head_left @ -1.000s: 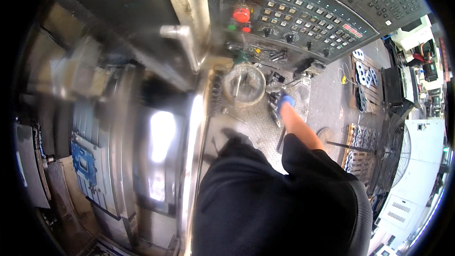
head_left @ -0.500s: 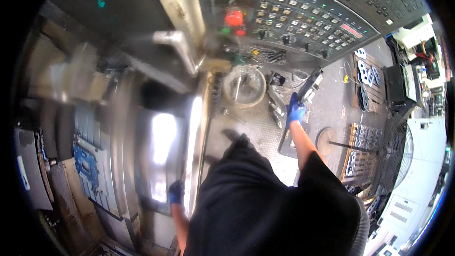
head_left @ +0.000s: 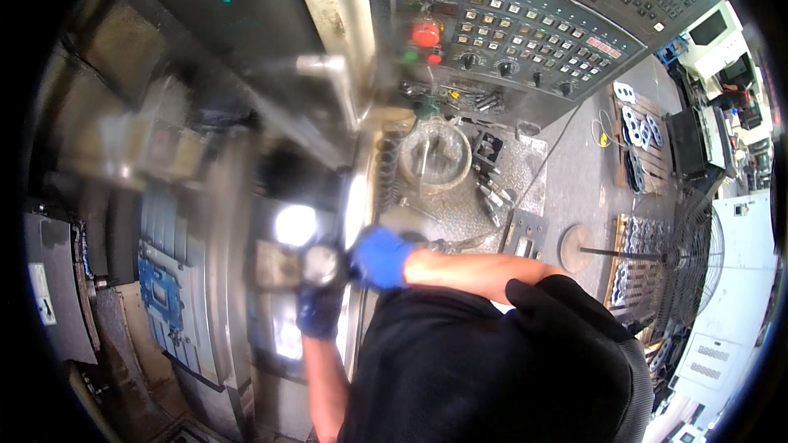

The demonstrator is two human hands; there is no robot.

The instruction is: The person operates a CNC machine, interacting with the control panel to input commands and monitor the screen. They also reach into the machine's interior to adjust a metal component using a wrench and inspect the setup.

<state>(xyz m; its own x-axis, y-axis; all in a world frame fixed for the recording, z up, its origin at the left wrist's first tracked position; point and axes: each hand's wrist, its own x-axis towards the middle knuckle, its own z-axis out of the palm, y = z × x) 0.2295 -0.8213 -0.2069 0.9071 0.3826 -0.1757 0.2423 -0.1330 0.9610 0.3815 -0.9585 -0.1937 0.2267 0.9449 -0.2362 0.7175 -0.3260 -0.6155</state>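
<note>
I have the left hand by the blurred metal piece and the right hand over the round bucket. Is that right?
Not quite: the right hand is not over the round bucket. The head view shows it close beside the left hand, which is by the blurred metal piece, as you said.

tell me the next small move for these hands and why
Probably steady the round-faced metal piece with both hands before shifting it: the blue-gloved left hand is right at its lower edge, the blue-gloved right hand close by its right side, and it appears left of the bright metal sill. Blur hides how firmly either hand grips.
</note>
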